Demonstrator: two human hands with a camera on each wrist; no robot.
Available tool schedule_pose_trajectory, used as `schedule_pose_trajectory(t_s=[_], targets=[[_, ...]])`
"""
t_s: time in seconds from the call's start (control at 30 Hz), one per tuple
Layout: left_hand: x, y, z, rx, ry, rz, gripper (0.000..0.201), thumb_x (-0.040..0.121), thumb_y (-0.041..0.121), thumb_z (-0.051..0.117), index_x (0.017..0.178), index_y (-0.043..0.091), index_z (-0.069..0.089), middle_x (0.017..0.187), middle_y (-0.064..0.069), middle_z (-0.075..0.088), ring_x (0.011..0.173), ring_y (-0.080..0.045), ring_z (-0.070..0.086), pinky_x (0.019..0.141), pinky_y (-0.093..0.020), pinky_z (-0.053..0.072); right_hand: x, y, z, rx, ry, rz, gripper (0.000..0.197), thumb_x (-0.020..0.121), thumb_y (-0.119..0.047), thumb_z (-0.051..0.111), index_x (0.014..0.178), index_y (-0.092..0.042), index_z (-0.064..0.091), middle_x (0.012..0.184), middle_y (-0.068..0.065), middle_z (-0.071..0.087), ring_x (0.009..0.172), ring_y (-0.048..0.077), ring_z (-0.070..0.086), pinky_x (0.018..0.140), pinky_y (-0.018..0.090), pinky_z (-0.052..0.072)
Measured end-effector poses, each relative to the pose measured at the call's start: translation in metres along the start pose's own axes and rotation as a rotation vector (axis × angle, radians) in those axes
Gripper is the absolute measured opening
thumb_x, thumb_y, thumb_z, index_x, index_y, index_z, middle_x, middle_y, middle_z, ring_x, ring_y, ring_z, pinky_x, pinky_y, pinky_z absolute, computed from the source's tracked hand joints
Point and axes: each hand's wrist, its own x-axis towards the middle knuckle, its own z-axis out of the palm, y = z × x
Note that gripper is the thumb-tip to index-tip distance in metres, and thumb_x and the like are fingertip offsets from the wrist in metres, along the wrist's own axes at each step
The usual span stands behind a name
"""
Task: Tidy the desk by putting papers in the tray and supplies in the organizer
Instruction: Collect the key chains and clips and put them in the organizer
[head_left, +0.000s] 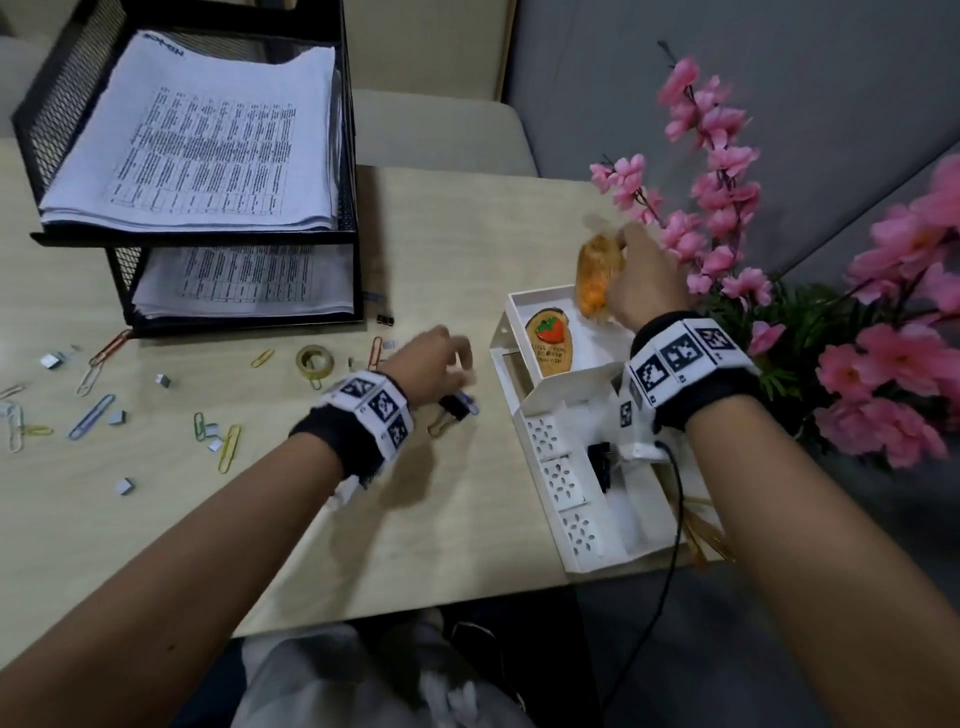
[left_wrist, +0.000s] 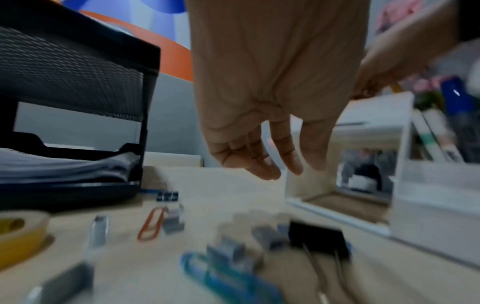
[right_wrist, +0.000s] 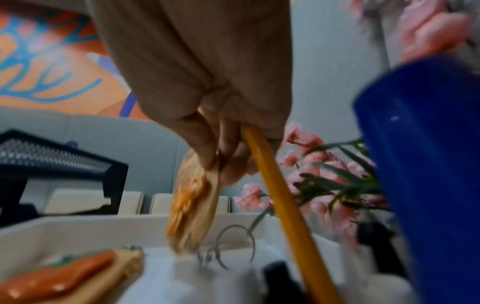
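Observation:
My right hand (head_left: 626, 254) pinches a wooden oval tag with an orange figure (head_left: 597, 273) and holds it tilted above the far compartment of the white organizer (head_left: 553, 441). In the right wrist view the fingertips (right_wrist: 210, 160) grip the tag's (right_wrist: 193, 202) top edge, and a metal ring (right_wrist: 235, 244) hangs below. A second wooden tag with a strawberry (head_left: 549, 343) lies in that compartment. My left hand (head_left: 457, 361) hovers with loose fingers, holding nothing, just above a black binder clip (head_left: 456, 408) on the desk. Papers (head_left: 208, 140) fill the black mesh tray (head_left: 347, 171).
Coloured paper clips (head_left: 92, 415), small staple blocks (head_left: 124, 486) and a tape roll (head_left: 314, 359) are scattered over the desk's left half. Pink artificial flowers (head_left: 727, 208) crowd the organizer's right side. A yellow pencil (right_wrist: 280, 205) and a blue object (right_wrist: 426, 164) stand close to my right wrist.

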Motion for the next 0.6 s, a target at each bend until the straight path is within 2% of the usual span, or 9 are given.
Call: schedule_pose_trajectory(t_s=[0.07,0.13,0.23,0.33,0.43,0.5,0.57,0.6], targets=[[-0.005,-0.004,0.017,0.13,-0.082,0.012,0.03,0.088,0.019,0.058,0.118,0.013,0.058,0.121,-0.013,0.048,0.111,-0.03,0.05,0.087,-0.035,0.043,0.004,0.005,0.006,-0.191,-0.165,0.023,0.038,0.087,0.003,0.042,0.122,-0.01,0.047,0.125,0.02,0.055,0.114,0.039,0.053,0.096,0.048,0.044],[-0.009,-0.005,0.027,0.253,-0.118,0.041,0.034,0.089,0.015,0.054,0.123,0.015,0.054,0.124,-0.011,0.046,0.115,-0.031,0.046,0.087,-0.039,0.043,0.007,0.008,0.009,-0.286,-0.245,0.064,0.036,0.087,-0.001,0.043,0.122,-0.007,0.049,0.129,0.02,0.052,0.117,0.038,0.051,0.098,0.047,0.041],[-0.01,-0.002,0.033,0.315,-0.091,0.057,0.032,0.091,0.011,0.046,0.123,0.01,0.051,0.123,-0.013,0.044,0.114,-0.032,0.045,0.076,-0.038,0.041,0.007,0.011,0.011,-0.348,-0.255,0.083,0.034,0.087,-0.003,0.044,0.12,-0.005,0.05,0.128,0.02,0.051,0.117,0.038,0.051,0.098,0.045,0.04],[-0.012,0.001,0.037,0.335,-0.073,0.033,0.029,0.093,0.015,0.044,0.12,0.004,0.047,0.122,-0.016,0.044,0.111,-0.034,0.05,0.075,-0.04,0.043,0.003,0.008,0.011,-0.388,-0.202,0.069,0.033,0.085,-0.001,0.047,0.117,-0.006,0.053,0.127,0.019,0.052,0.121,0.036,0.046,0.104,0.048,0.032],[-0.015,0.0,0.038,0.316,-0.053,-0.036,0.031,0.092,0.013,0.045,0.121,0.002,0.042,0.123,-0.016,0.046,0.109,-0.037,0.054,0.075,-0.04,0.041,-0.012,-0.004,0.006,-0.227,-0.007,-0.061,0.036,0.085,0.002,0.048,0.119,-0.009,0.055,0.13,0.015,0.048,0.124,0.032,0.04,0.104,0.047,0.029],[-0.017,-0.004,0.038,0.283,-0.018,-0.077,0.029,0.093,0.012,0.044,0.119,0.001,0.043,0.124,-0.016,0.047,0.11,-0.037,0.054,0.076,-0.041,0.041,-0.035,-0.017,0.008,0.011,0.116,-0.191,0.031,0.087,0.003,0.046,0.114,-0.008,0.057,0.123,0.012,0.052,0.116,0.027,0.047,0.097,0.036,0.037],[-0.019,-0.01,0.036,0.26,0.008,-0.105,0.027,0.092,0.012,0.046,0.116,0.001,0.046,0.123,-0.016,0.046,0.11,-0.037,0.054,0.076,-0.041,0.042,-0.066,-0.029,0.021,0.239,0.116,-0.239,0.024,0.089,0.003,0.045,0.106,-0.005,0.06,0.112,0.01,0.059,0.099,0.021,0.053,0.083,0.023,0.039],[-0.019,-0.014,0.035,0.248,0.014,-0.115,0.026,0.092,0.012,0.046,0.115,0.0,0.047,0.123,-0.016,0.047,0.11,-0.037,0.054,0.078,-0.042,0.043,-0.08,-0.033,0.033,0.297,0.07,-0.217,0.022,0.09,0.002,0.044,0.103,-0.004,0.061,0.107,0.01,0.061,0.094,0.02,0.054,0.078,0.02,0.037]])
